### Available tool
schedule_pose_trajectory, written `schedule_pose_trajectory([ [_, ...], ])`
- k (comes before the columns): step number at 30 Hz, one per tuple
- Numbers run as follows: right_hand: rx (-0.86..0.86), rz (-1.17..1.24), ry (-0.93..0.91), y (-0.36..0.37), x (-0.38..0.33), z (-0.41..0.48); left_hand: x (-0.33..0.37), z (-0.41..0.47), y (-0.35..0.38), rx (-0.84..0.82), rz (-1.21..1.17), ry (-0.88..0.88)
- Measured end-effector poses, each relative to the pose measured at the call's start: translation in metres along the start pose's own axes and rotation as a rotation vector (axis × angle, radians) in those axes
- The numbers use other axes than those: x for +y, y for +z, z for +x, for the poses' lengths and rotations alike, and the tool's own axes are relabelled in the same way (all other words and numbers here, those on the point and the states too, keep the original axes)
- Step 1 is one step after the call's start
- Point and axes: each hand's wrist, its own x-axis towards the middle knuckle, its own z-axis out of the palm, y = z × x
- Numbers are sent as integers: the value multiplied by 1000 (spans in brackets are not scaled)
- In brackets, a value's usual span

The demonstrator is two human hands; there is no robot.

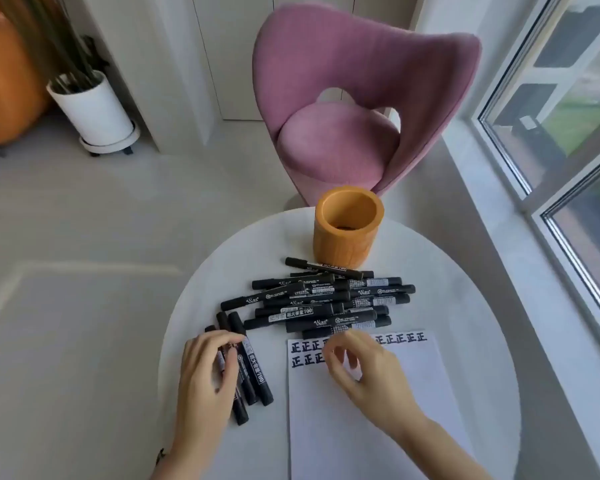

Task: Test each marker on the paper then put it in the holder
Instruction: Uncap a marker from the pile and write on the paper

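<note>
My left hand rests curled on three black markers beside the paper; one reads "700". My right hand hovers empty, fingers loosely open. A dozen-odd markers lie piled before one orange holder. Paper shows repeated "正".

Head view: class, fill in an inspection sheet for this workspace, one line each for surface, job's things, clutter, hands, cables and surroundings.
Surface: round white table.
Job's things: pile of black capped markers in the middle; three more markers at the left; paper with rows of written marks along its top; orange holder upright at the far edge, nothing sticking out above its rim.
Clutter: nothing seen.
Hands: left hand resting on the three markers; right hand open over the paper, holding nothing.
Cables: nothing seen.
Surroundings: pink chair, white planter, window on the right.
</note>
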Motion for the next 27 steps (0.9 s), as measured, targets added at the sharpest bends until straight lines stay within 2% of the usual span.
schedule_pose_trajectory([
  [4,-24,-96,-112,8,11,0,-8,-4,5,85,20,52],
  [9,-33,-205,-224,14,22,-3,-11,-9,7,194,-102,63],
  [13,-73,-269,-218,14,18,-4,-13,-13,9,205,-91,106],
  [18,-142,-266,-110,9,4,-5,-12,-15,5,254,-153,46],
  [22,-46,-245,-92,17,-19,-17,-18,-12,3,289,-237,-32],
  [27,11,-249,-114,54,-55,-35,-24,-9,5,294,-215,-70],
])
